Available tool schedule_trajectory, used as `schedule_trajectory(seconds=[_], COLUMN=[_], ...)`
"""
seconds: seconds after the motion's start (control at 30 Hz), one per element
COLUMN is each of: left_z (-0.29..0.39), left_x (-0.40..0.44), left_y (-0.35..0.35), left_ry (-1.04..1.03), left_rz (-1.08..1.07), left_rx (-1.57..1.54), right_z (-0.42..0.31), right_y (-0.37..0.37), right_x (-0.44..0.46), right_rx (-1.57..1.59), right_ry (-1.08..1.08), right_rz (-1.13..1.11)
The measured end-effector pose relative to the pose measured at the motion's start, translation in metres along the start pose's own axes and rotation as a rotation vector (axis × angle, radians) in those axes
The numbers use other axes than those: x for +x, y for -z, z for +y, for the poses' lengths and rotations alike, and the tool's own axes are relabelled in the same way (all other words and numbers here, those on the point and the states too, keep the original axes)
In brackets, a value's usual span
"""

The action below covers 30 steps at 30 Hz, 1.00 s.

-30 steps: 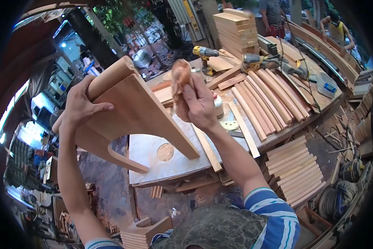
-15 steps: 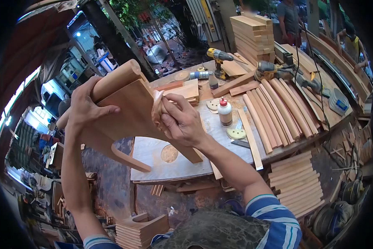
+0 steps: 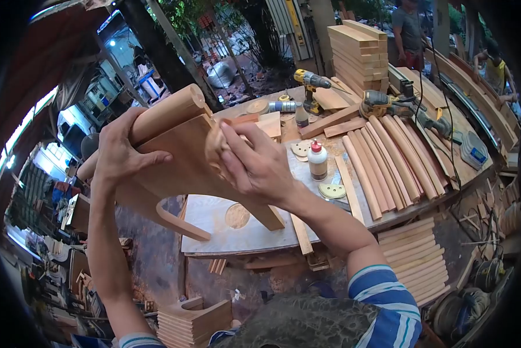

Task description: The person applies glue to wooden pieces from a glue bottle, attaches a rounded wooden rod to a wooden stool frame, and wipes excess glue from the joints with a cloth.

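Observation:
A wooden furniture piece [image 3: 173, 142] stands tilted in front of me, with a flat panel, two legs and a thick rounded rail [image 3: 168, 113] along its top. My left hand [image 3: 117, 148] is wrapped over that rail, its thumb lying against the panel. In my right hand [image 3: 257, 165] is a crumpled tan rag [image 3: 215, 148], pressed to the panel near its right edge. My fingers partly cover the rag. One leg rests on the pale worktable [image 3: 260, 240].
On the table are a glue bottle [image 3: 318, 160], sanding discs [image 3: 332, 191], a cordless drill [image 3: 311, 87], a power tool [image 3: 382, 104] and several curved slats [image 3: 382, 165]. Stacked boards [image 3: 359, 55] stand behind. Another person [image 3: 410, 32] is at the back right.
My right hand has shifted slightly with the rag, which now looks more bunched and lies flatter on the panel. My left hand keeps its hold. The view has shifted a little.

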<state>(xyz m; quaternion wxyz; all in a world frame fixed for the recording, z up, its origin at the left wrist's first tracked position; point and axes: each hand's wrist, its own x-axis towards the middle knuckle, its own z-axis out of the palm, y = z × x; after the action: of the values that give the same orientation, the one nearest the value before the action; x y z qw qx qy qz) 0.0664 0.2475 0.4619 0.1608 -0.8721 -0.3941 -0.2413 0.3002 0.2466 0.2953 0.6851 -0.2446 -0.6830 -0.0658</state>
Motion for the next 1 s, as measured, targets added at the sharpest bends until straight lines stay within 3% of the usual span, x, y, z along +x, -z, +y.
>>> schedule_trajectory(seconds=[0.23,0.3,0.4,0.43,0.6,0.73,0.8,1.0], left_z=[-0.001,0.001,0.001,0.0,0.002,0.001,0.001,0.004], left_x=[-0.002,0.0,0.002,0.003,0.001,-0.001,-0.001,-0.001], left_y=[-0.003,-0.002,-0.005,-0.005,-0.003,-0.003,-0.001,-0.002], left_ry=[0.024,0.033,0.042,0.041,0.069,0.079,0.072,0.065], left_rz=[-0.023,-0.039,-0.041,-0.04,-0.06,-0.059,-0.049,-0.042], left_rx=[-0.065,-0.068,-0.068,-0.073,-0.083,-0.113,-0.106,-0.083], right_z=[0.01,0.019,0.025,0.029,0.024,0.013,0.015,0.029], right_y=[0.006,0.029,0.044,0.04,0.035,0.02,0.001,0.033], right_x=[-0.003,-0.018,-0.022,-0.019,0.031,0.057,0.049,0.032], right_rx=[-0.021,-0.017,0.019,0.127,0.131,0.065,0.185,0.109], right_ry=[0.06,0.051,-0.131,-0.157,-0.103,-0.039,0.094,0.017], right_rz=[0.044,-0.21,-0.185,-0.068,0.082,-0.006,0.04,-0.183])
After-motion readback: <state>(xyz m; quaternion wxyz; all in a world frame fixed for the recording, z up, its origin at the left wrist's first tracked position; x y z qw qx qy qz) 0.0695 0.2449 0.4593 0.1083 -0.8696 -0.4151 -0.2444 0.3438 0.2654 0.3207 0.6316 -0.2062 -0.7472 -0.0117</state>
